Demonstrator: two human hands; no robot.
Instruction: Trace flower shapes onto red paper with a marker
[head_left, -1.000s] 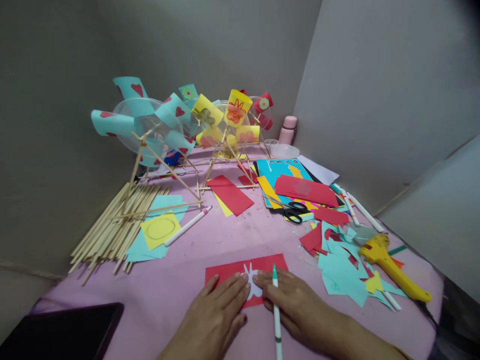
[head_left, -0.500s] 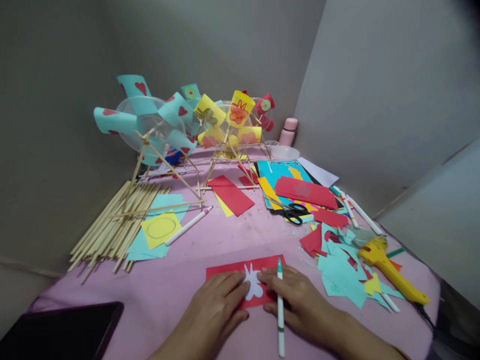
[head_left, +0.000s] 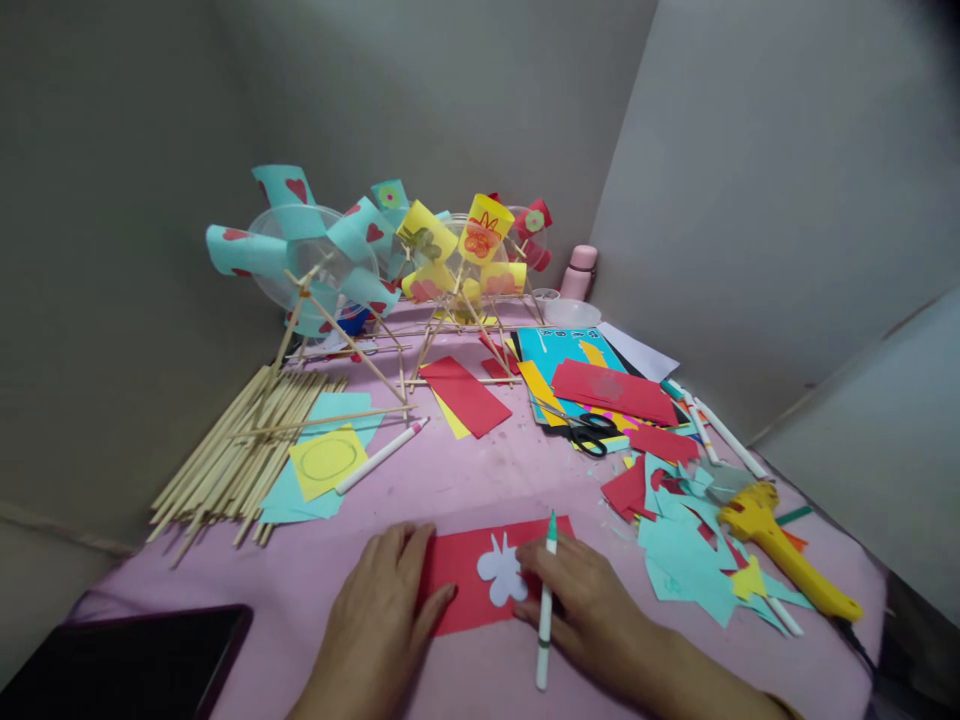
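A red paper strip [head_left: 469, 585] lies on the pink table near me, with a white flower-shaped paper cutout [head_left: 501, 572] on it. My left hand [head_left: 384, 620] rests flat on the strip's left end, fingers stretched out. My right hand [head_left: 589, 610] holds a green-tipped white marker [head_left: 545, 610] between its fingers, with fingertips touching the cutout's right side.
Several bamboo sticks [head_left: 232, 445] lie at left beside yellow and teal paper. Paper windmill models [head_left: 337, 260] stand at the back. Black scissors [head_left: 589, 430], coloured sheets, paper scraps [head_left: 690, 545] and a yellow glue gun [head_left: 780, 555] fill the right. A dark tablet [head_left: 127, 660] sits bottom left.
My left hand slid left off the cutout to the strip's left end, uncovering the whole white flower shape. My right hand stays at its right side with the marker.
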